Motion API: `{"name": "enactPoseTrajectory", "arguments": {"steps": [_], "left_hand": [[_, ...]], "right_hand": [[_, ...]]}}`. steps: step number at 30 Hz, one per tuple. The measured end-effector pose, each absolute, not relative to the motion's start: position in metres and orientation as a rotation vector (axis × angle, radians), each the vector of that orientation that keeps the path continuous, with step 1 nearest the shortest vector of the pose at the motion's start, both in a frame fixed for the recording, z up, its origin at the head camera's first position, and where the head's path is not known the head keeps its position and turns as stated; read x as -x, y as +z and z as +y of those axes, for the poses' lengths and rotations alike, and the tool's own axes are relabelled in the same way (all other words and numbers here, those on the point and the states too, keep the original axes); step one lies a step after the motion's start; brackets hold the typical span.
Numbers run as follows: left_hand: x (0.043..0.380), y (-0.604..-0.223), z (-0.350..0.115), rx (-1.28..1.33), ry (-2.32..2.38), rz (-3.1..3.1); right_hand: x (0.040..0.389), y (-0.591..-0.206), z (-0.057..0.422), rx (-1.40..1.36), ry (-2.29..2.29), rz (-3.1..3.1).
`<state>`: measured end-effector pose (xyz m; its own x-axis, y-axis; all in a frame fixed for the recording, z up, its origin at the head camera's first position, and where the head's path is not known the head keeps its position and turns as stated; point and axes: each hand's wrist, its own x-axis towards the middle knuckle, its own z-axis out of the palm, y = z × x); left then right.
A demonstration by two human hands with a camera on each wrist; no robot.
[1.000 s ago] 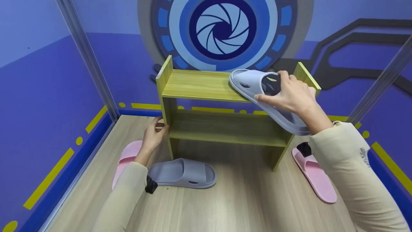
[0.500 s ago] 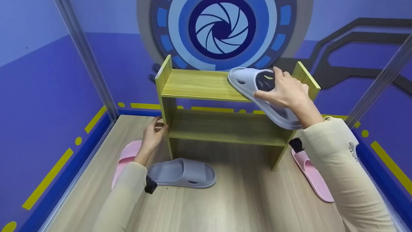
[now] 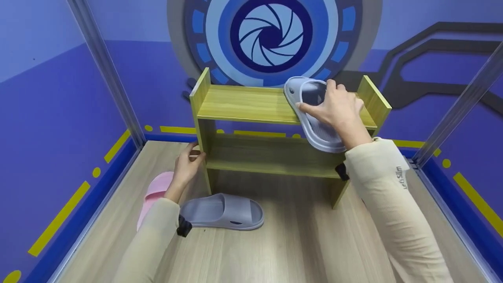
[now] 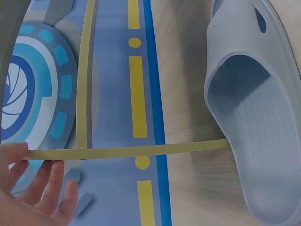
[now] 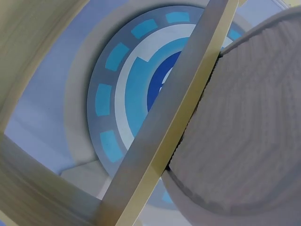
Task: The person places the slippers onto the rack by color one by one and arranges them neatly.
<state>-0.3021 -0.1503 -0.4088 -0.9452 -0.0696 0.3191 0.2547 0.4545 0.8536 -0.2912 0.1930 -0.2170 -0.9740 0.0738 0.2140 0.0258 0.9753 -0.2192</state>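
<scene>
In the head view, my right hand [image 3: 338, 106] grips a grey slipper [image 3: 323, 135] by its sides. The slipper's toe lies over the right part of the top board of a small wooden rack [image 3: 245, 104], and its heel juts past the front edge. The ribbed underside of this slipper [image 5: 244, 122] fills the right of the right wrist view, against the rack's board. My left hand [image 3: 188, 162] holds the rack's left side panel, thumb on one face and fingers on the other, as the left wrist view shows. A second grey slipper [image 3: 239, 210] lies on the floor before the rack.
A pink slipper [image 3: 159, 184] lies at the left, partly covered by my left forearm. Blue walls [image 3: 129, 78] with a round printed emblem stand behind and at both sides. Below the top board the rack has a lower shelf [image 3: 275, 157].
My right hand has moved left with the grey slipper, which now points more straight back. My right sleeve now hides the pink slipper on the right. My left hand stays put.
</scene>
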Motion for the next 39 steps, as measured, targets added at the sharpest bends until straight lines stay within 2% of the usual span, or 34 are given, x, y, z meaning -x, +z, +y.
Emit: {"name": "enactPoseTrajectory", "arguments": {"steps": [10, 39], "left_hand": [[0.301, -0.409, -0.149, 0.173, -1.479, -2.401], [0.301, -0.410, -0.151, 0.149, -1.512, -2.419]], "right_hand": [[0.304, -0.219, 0.185, 0.183, 0.278, -2.874], [0.319, -0.225, 0.168, 0.217, 0.282, -2.777]]}}
